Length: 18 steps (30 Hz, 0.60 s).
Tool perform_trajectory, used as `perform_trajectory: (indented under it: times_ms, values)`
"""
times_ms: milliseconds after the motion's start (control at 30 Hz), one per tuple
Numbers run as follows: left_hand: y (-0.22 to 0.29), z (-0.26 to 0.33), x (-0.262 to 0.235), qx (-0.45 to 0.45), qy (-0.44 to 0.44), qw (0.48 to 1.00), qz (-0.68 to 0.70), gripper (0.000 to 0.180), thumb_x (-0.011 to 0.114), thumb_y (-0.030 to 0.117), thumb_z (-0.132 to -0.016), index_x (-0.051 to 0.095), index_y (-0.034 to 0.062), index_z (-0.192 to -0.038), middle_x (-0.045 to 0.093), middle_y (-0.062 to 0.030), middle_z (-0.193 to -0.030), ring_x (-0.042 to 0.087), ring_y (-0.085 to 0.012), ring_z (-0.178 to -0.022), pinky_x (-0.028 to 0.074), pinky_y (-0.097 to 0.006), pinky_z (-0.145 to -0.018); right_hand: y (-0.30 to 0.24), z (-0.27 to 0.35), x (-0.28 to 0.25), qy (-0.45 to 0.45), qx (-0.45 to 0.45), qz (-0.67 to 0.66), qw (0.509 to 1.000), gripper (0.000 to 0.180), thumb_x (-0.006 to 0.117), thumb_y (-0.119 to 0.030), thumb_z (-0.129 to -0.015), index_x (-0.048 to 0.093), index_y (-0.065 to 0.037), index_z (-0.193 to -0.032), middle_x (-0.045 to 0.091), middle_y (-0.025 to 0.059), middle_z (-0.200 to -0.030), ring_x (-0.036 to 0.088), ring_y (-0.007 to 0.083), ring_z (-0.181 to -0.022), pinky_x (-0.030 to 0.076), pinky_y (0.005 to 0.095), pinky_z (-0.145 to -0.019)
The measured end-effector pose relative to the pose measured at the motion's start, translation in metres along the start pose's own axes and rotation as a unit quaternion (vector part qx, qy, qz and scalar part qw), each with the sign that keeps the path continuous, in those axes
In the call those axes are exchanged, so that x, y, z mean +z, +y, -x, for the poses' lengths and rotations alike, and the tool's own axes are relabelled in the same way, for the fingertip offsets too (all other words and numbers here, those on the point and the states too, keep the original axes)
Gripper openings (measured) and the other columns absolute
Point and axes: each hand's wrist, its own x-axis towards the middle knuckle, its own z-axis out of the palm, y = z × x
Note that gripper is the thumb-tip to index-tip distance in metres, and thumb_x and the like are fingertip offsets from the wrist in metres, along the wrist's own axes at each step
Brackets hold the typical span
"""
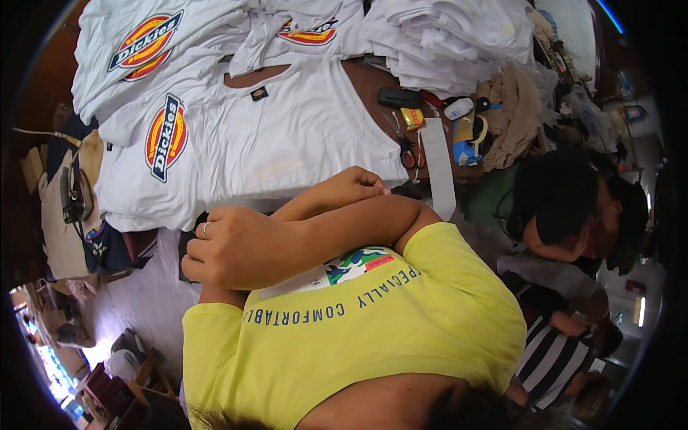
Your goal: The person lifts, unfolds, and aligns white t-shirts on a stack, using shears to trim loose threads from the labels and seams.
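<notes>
My arms are folded across my yellow shirt [401,315], the right forearm over the left. My right hand [233,247], with a ring on one finger, lies over my left arm near the elbow, its fingers curled and nothing seen in them. Beyond the right forearm, my left hand [358,185] is loosely closed beside the table's near edge; its palm is hidden. Just past it, a white sleeveless top [287,136] with a dark neck label is spread over the table. On its left lies a white T-shirt [136,190] with a red, yellow and blue print.
Stacked white shirts [444,43] fill the far side. To the right are scissors [412,154], a black case [398,98], a long white strip [437,168], a whitish rounded object [459,107] and beige cloth [512,107]. Two people, one in a striped shirt [552,358], are farther right.
</notes>
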Motion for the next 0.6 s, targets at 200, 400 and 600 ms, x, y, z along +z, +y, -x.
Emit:
perform_trajectory:
  times_ms: [200, 400, 600]
  values:
    - [-0.004, 0.006, -0.008, 0.009, -0.002, 1.0, -0.001, 0.019, 0.054, 0.021, -0.082, 0.06, 0.0043, -0.086, 0.058, -0.0013, -0.078, 0.054, -0.0093, -0.073, 0.044, -0.024, -0.064, 0.007, 0.001, 0.01, -0.016, 0.009, 0.019, 1.0, 0.011, 0.057, -0.016, -0.061, 0.05, -0.009, -0.066, 0.05, 0.0002, -0.061, 0.054, 0.0132, -0.061, 0.04, 0.0249, -0.055]
    - [-0.007, 0.011, -0.014, 0.027, 0.01, 1.0, 0.005, 0.018, 0.054, 0.021, -0.081, 0.061, 0.004, -0.085, 0.058, -0.0013, -0.075, 0.054, -0.009, -0.071, 0.044, -0.023, -0.062, 0.01, 0.0, 0.015, -0.019, 0.012, 0.005, 1.0, 0.011, 0.057, -0.016, -0.061, 0.05, -0.009, -0.066, 0.049, 0.0001, -0.06, 0.054, 0.0133, -0.06, 0.04, 0.0253, -0.054]
    - [-0.006, 0.012, -0.009, 0.038, 0.017, 0.999, 0.0, 0.017, 0.055, 0.02, -0.081, 0.061, 0.0035, -0.083, 0.059, -0.0012, -0.074, 0.054, -0.0085, -0.07, 0.044, -0.023, -0.062, 0.01, -0.007, 0.022, -0.007, -0.006, -0.013, 1.0, 0.011, 0.057, -0.015, -0.061, 0.049, -0.008, -0.064, 0.048, 0.0001, -0.058, 0.053, 0.0131, -0.058, 0.04, 0.0252, -0.052]
